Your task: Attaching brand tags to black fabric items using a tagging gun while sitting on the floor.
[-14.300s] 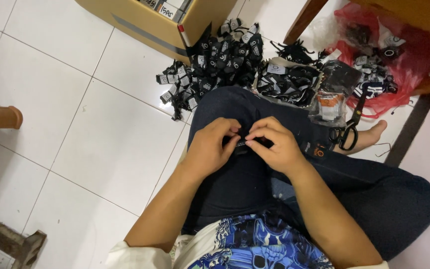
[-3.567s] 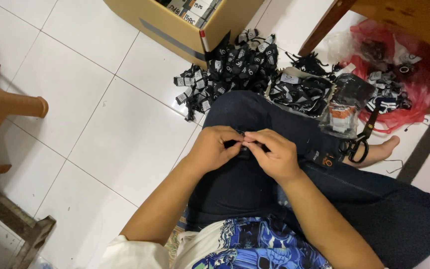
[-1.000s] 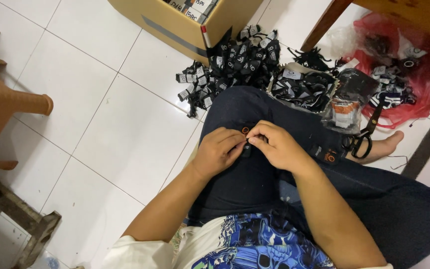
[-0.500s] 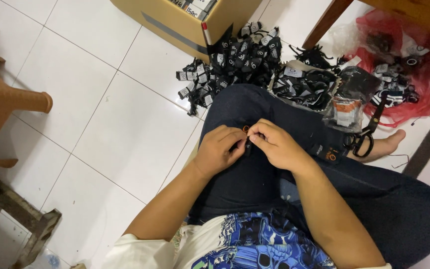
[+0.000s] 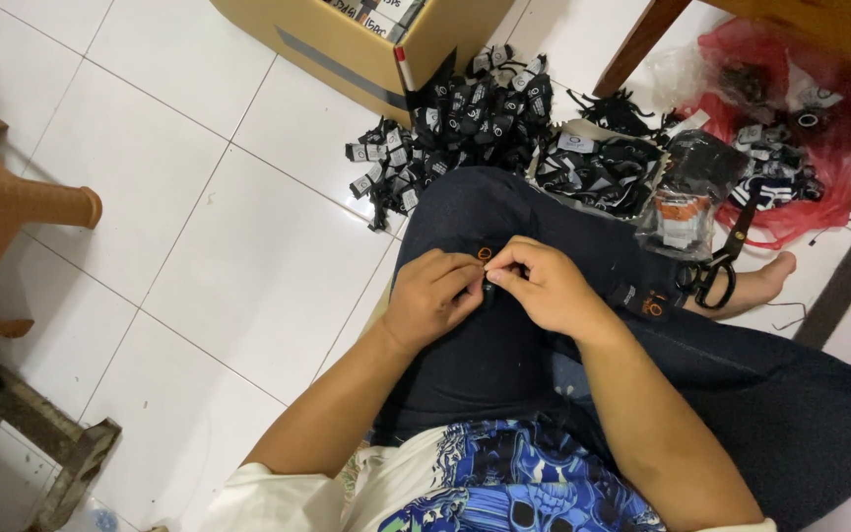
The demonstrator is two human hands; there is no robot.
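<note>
I sit on a white tiled floor with dark jeans (image 5: 504, 355) on my lap. My left hand (image 5: 430, 296) and my right hand (image 5: 544, 286) meet on top of the raised knee, fingertips pinched together over a small dark piece with an orange ring (image 5: 486, 254) beside them. Both hands press on the cloth; the tiny thing between the fingers is mostly hidden. A heap of small black tags (image 5: 465, 118) lies on the floor just beyond my knee.
A cardboard box (image 5: 366, 49) stands behind the tags. Black scissors (image 5: 716, 266) lie by my bare foot (image 5: 760, 281), near a clear bag (image 5: 687, 192) and a red plastic bag (image 5: 810, 128). A brown stool (image 5: 12, 197) is at the left; a wooden table leg (image 5: 637, 44) rises at the back.
My hands stay pinched together on the knee with only small finger shifts. The view has drifted slightly.
</note>
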